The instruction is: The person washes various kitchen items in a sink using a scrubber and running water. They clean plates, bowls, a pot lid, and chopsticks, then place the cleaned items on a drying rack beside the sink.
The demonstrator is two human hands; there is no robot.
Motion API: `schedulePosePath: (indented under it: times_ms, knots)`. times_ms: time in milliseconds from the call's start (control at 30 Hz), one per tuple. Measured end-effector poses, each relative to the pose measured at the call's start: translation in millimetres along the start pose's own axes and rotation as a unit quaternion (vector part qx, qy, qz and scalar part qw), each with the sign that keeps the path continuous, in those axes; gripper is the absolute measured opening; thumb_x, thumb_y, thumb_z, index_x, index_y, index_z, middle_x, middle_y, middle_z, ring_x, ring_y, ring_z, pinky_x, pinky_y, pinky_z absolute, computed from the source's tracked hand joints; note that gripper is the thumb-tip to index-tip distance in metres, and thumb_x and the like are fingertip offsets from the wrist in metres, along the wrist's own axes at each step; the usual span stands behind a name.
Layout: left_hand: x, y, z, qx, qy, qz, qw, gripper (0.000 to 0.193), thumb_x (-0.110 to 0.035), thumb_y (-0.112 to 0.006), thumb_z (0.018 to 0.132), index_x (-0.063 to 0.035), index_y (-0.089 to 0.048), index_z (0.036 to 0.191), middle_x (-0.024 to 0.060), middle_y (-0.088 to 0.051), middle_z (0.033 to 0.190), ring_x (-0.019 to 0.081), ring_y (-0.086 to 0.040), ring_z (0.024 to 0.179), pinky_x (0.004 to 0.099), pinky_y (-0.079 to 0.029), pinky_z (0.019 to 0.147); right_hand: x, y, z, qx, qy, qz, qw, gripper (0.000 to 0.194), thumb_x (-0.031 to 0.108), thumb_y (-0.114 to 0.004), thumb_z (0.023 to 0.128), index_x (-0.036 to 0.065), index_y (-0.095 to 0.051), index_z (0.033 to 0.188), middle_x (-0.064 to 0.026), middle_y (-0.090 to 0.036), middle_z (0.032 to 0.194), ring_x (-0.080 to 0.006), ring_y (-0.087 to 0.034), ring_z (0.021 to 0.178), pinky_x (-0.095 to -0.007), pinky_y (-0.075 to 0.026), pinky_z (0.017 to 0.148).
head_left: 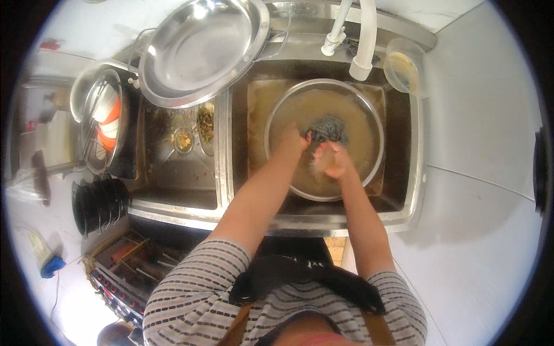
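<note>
A large round metal basin (pixel 382 129) of murky brownish water stands in the right-hand sink. In the water lies a bunched dark grey cloth (pixel 331 127). My left hand (pixel 299 137) is at the cloth's left edge, thumb side against it; its fingers are blurred and partly hidden by the water, so a grip on the cloth cannot be made out. Just below the cloth is my right hand (pixel 333 160), palm turned up and cupped, fingers slightly curled, with water on it and no object in it.
A big two-handled metal pan (pixel 194 52) leans over the sink divider (pixel 223 151). Two pipes, including a white spout (pixel 362 65), hang behind the basin. A plastic tub (pixel 404 67) sits at the back right corner. Food scraps (pixel 184 140) lie in the left sink (pixel 173 190), beside stacked bowls (pixel 108 116).
</note>
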State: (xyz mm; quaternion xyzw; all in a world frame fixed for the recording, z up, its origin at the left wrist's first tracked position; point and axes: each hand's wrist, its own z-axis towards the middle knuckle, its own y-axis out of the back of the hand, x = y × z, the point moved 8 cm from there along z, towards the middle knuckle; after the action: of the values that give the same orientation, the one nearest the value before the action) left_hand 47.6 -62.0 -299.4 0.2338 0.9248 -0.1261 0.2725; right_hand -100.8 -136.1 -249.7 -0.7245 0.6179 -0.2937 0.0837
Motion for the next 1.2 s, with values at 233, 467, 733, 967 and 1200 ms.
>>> schedulePosePath:
  times_ms: [233, 467, 733, 967, 1200]
  knots:
    - [-38.1, -34.7, -12.4, -0.057, -0.167, 0.484, 0.857, 0.053, -0.034, -0.051, 0.092, 0.0005, -0.042, 0.132, 0.0204, -0.045, 0.135, 0.0372, -0.044, 0.124, 0.0452, -0.04, 0.099, 25.9, -161.4, -132.7, 0.17, 0.486, -0.517, 0.683, 0.036, 0.031, -0.05, 0.092, 0.004, -0.063, 0.111, -0.0205, -0.057, 0.121, -0.0324, -0.048, 0.119, -0.0455, -0.031, 0.105]
    - [-30.6, -53.3, -38.0, 0.051, -0.077, 0.18, 0.979, 0.053, -0.035, -0.051, 0.092, -0.002, -0.041, 0.133, 0.0191, -0.043, 0.136, 0.0365, -0.043, 0.125, 0.0474, -0.039, 0.099, 29.6, -174.7, -129.7, 0.131, 0.552, -0.647, 0.509, 0.059, 0.038, -0.062, 0.082, 0.013, -0.05, 0.134, -0.016, -0.031, 0.148, -0.0325, -0.025, 0.138, -0.0448, -0.019, 0.113]
    - [-9.2, -70.0, -51.5, 0.065, -0.01, 0.006, 0.998, 0.054, -0.037, -0.051, 0.092, -0.0049, -0.04, 0.134, 0.0177, -0.041, 0.138, 0.0358, -0.041, 0.126, 0.0498, -0.038, 0.099, 42.0, -139.8, -83.6, 0.338, 0.153, -0.554, 0.746, 0.056, 0.032, -0.073, 0.072, 0.014, -0.059, 0.123, -0.0141, -0.031, 0.144, -0.0302, -0.027, 0.136, -0.042, -0.023, 0.111]
    - [-9.5, -58.2, -55.1, 0.054, 0.02, -0.039, 0.998, 0.054, -0.038, -0.051, 0.092, -0.0074, -0.039, 0.135, 0.0165, -0.04, 0.139, 0.0351, -0.039, 0.127, 0.0519, -0.037, 0.099, 50.4, -173.3, -122.3, 0.143, 0.353, -0.704, 0.6, 0.055, 0.037, -0.081, 0.058, 0.008, -0.062, 0.1, -0.0116, -0.045, 0.12, -0.0322, -0.04, 0.118, -0.0431, -0.031, 0.103]
    - [-5.3, -54.1, -59.4, 0.042, 0.038, -0.071, 0.996, 0.054, -0.039, -0.051, 0.092, -0.01, -0.038, 0.137, 0.0153, -0.038, 0.14, 0.0345, -0.038, 0.129, 0.0541, -0.037, 0.098, 54.5, -168.7, -107.7, 0.283, 0.26, -0.607, 0.695, 0.053, 0.04, -0.078, 0.06, 0.003, -0.062, 0.095, -0.0137, -0.05, 0.11, -0.0342, -0.043, 0.107, -0.0421, -0.034, 0.095]
